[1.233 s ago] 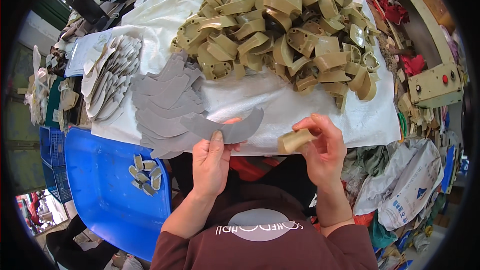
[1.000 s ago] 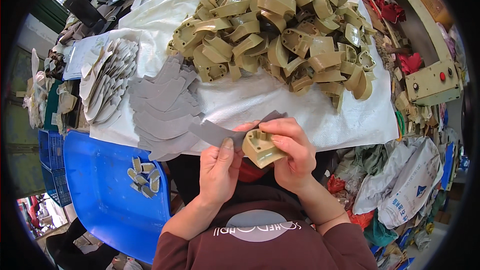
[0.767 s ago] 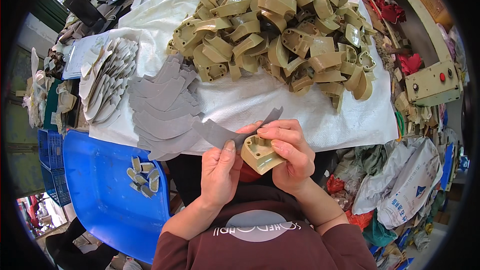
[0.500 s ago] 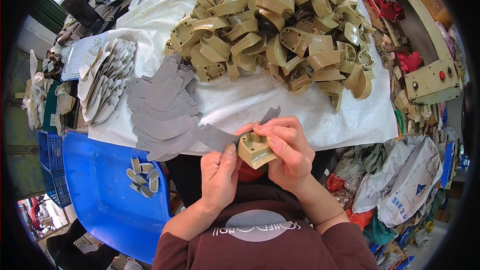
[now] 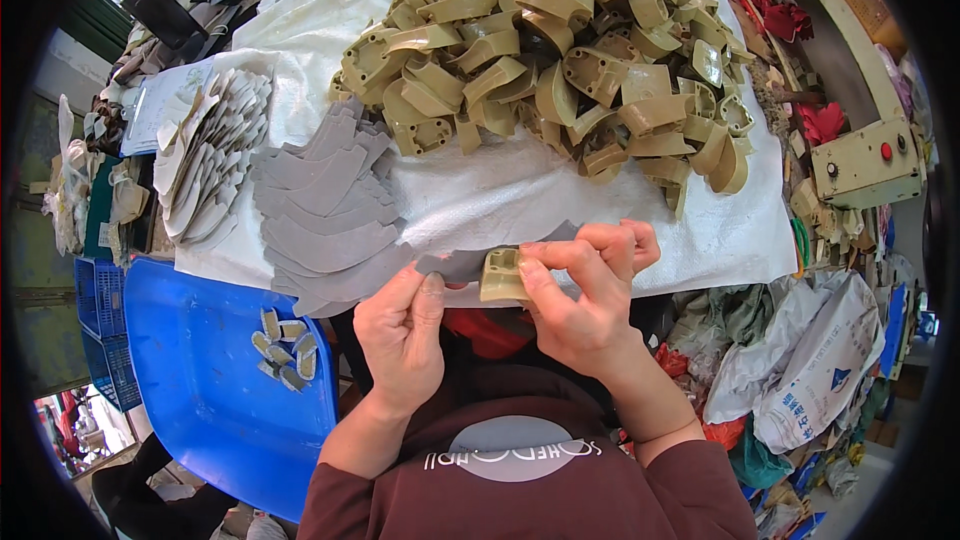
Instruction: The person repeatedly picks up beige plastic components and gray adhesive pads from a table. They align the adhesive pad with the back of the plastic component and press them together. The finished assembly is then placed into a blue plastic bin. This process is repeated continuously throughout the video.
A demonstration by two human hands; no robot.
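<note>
A grey curved strip (image 5: 455,266) stretches between my hands above the near edge of the table. Its left end is pinched between the thumb and fingers of my left hand (image 5: 402,335). My right hand (image 5: 588,302) grips a small tan moulded part (image 5: 503,281) with holes in its top face, and the strip passes behind that part. The strip's other end shows beyond my right fingers. Just left of the part, a stack of matching grey strips (image 5: 325,225) lies fanned out. A large heap of tan moulded parts (image 5: 590,70) covers the far middle of the table.
Pale strips (image 5: 212,165) are stacked at the left on the white sheet (image 5: 455,205). Below them stands a blue tub (image 5: 190,420) with several grey-and-tan pieces (image 5: 286,350). A control box (image 5: 868,165) with a red button is at the right, above bags (image 5: 815,370).
My left hand has moved left and down from the tan part to the strip's end. The strip is now straighter, and my right hand has turned the part slightly.
</note>
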